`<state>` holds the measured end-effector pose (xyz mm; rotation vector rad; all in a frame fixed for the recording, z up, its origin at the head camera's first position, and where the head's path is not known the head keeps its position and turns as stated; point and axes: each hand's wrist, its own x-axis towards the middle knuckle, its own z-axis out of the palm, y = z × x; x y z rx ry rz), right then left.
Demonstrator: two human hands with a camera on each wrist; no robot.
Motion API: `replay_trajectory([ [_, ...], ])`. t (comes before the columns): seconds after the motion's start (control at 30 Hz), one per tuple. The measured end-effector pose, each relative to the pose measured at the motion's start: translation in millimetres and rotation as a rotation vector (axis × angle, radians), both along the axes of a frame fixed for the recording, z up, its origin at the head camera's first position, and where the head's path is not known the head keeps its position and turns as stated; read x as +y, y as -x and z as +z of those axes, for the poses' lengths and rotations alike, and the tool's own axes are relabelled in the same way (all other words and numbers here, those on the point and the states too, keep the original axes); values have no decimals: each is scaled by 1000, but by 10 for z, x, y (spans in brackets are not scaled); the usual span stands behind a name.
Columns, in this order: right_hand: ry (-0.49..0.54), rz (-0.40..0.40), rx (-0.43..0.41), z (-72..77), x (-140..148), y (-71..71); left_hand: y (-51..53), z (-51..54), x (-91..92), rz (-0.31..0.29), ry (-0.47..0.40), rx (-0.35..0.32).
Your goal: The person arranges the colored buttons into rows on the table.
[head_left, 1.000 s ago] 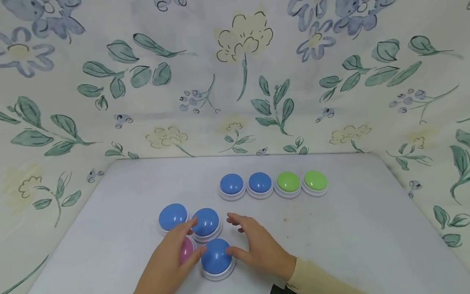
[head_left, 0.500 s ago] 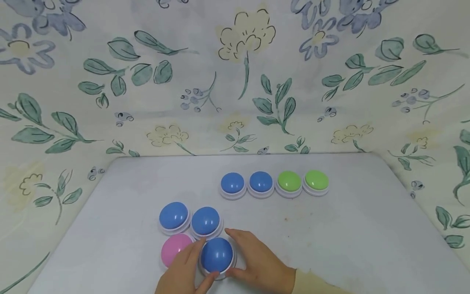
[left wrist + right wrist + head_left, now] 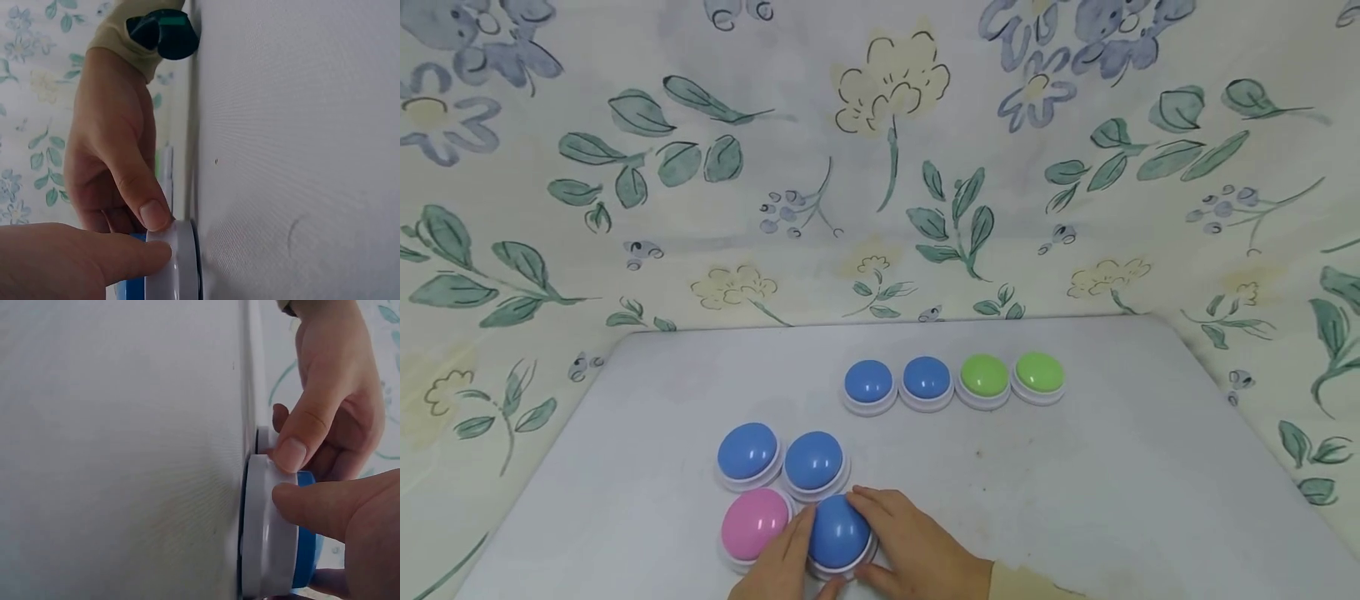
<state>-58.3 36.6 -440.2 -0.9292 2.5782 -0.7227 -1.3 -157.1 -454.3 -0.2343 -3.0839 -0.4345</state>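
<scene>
A blue dome push button [image 3: 840, 533] with a white round base stands at the front of the white table. My left hand [image 3: 778, 567] holds its left side and my right hand [image 3: 921, 550] its right. Both wrist views show the thumbs pressed on the white base [image 3: 178, 262], close together; most of the other fingers are hidden there. Just left of the held button, beside my left fingers, sits a pink button [image 3: 755, 523]. Behind these two are a blue button [image 3: 747, 451] on the left and another blue button [image 3: 814, 461] on the right.
Farther back, a row of buttons runs left to right: a blue button [image 3: 868, 382], a second blue button [image 3: 927, 378], a green button [image 3: 985, 376] and another green button [image 3: 1040, 372]. Flower-patterned cloth [image 3: 805, 167] rises behind the white table [image 3: 1120, 467].
My left hand has come down from over the pink button to the front blue button's side. My right hand has moved lower and in against it. The head view has shifted slightly.
</scene>
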Motion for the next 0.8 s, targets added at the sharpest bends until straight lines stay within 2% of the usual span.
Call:
replay_trajectory([
  [0.13,25,-2,-6,-31,-1,7,-3,-1,-4,3,1,13],
  [0.33,54,2,10,-43,-15,18,25,17,-3,39,-4,-94],
  [0.43,51,-8,3,-32,-30,18,35,21,23,54,2,-113],
  [0.63,45,-34,4,-11,-37,19,26,60,69,50,13,-46],
  [0.8,89,-81,37,40,17,37,55,131,107,14,-32,62],
])
